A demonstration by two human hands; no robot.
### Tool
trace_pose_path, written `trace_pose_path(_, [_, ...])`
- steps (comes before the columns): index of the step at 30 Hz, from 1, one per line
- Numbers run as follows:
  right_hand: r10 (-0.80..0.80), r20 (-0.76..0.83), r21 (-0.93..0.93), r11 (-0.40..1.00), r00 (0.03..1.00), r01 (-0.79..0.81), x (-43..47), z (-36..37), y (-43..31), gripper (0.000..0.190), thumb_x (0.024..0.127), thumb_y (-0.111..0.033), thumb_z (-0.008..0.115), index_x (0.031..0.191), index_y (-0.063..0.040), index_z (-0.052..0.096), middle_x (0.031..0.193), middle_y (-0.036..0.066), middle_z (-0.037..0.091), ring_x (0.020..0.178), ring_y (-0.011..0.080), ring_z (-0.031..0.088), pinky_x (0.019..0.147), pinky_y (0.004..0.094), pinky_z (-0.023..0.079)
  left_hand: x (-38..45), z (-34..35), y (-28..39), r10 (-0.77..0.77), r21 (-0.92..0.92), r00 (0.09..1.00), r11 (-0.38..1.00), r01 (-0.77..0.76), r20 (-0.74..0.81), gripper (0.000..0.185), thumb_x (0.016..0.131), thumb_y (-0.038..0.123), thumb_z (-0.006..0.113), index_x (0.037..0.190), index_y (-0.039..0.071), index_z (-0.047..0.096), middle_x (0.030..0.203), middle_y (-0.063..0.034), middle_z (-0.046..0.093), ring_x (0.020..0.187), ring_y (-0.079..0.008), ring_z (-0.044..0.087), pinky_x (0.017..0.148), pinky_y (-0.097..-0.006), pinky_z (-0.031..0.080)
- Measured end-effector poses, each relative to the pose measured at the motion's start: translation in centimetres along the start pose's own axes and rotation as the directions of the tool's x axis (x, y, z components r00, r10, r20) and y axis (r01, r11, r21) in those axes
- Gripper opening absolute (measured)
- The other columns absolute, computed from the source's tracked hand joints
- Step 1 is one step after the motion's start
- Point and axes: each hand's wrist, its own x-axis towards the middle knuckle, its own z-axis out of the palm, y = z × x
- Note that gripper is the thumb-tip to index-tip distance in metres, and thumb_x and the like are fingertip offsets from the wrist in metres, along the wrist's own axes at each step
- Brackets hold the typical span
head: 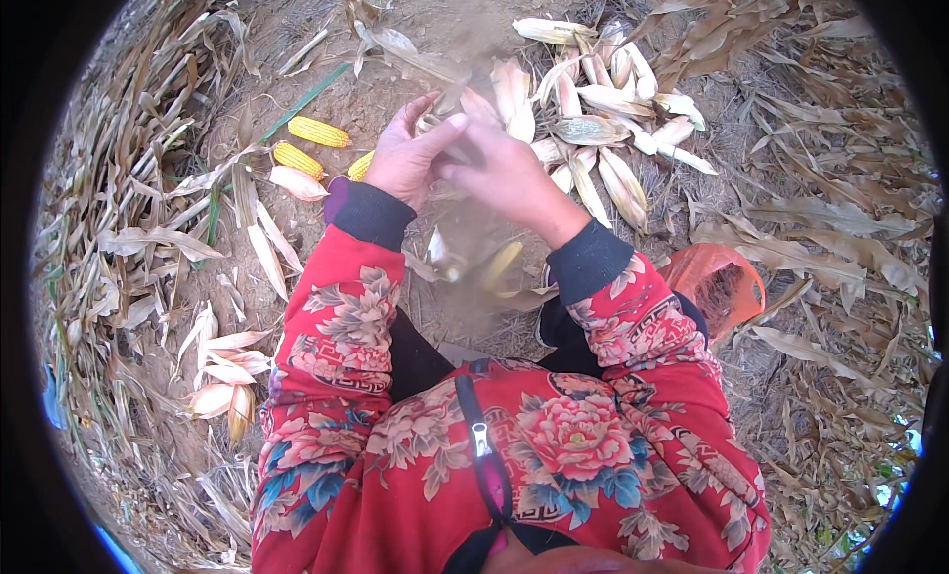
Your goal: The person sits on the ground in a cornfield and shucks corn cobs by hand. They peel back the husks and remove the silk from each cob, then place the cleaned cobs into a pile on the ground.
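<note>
Both hands meet in front of me over the bare soil. My left hand point(412, 150) is curled around a dry corn husk point(445, 103), whose papery leaves stick out beyond the fingers. Blurred and partly covered, my right hand point(504, 175) touches my left fingers and the husk; its fingertips are hidden, so its grip cannot be told. Left of my left hand lie yellow corn cobs point(319, 131), one partly behind my wrist. A loose piece of husk point(298, 182) lies against a cob point(298, 159). A blurred yellowish piece point(504, 262) is below my hands.
Pale husked corn ears point(597, 129) are heaped at the upper right. An orange plastic basket point(747, 281) stands by my right elbow. Loose husks point(226, 366) lie at the lower left. Dry corn stalks point(133, 166) and leaves point(838, 218) flank both sides.
</note>
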Motion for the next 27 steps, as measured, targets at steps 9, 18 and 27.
trace_pose_path(9, [0.278,-0.333,0.332,0.929,0.901,-0.165,-1.4,-11.6,5.5,0.034,0.088,-0.015,0.061,0.115,0.005,0.059,0.102,0.012,0.067,0.095,0.0187,0.065,0.086,0.0295,0.049,-8.8,-10.8,7.5,0.598,0.226,0.694,0.799,-0.558,-0.400,0.043,0.090,0.008,0.063,0.127,0.002,0.043,0.103,-0.0148,0.061,0.088,-0.0250,0.066,0.075,-0.0396,0.059])
trace_pose_path(18, [0.472,-0.407,0.515,0.826,0.782,-0.231,-3.3,-16.4,6.1,0.031,0.091,-0.013,0.057,0.117,0.004,0.057,0.100,0.011,0.066,0.087,0.0161,0.066,0.076,0.0264,0.053,-38.3,-40.1,10.1,0.542,0.528,-0.008,0.815,-0.240,-0.840,0.044,0.093,0.029,0.053,0.127,0.002,0.046,0.115,-0.0143,0.054,0.098,-0.0255,0.055,0.082,-0.0346,0.046])
trace_pose_path(27, [0.418,-0.391,0.481,0.852,0.820,-0.205,-2.9,-16.2,5.6,0.029,0.092,-0.015,0.057,0.116,0.003,0.058,0.098,0.010,0.067,0.084,0.0146,0.066,0.075,0.0249,0.051,-39.6,-44.9,0.6,0.642,0.324,-0.142,0.550,0.770,-0.753,0.085,0.065,0.033,0.082,0.134,-0.001,0.046,0.131,-0.0226,0.052,0.118,-0.0347,0.053,0.098,-0.0404,0.044])
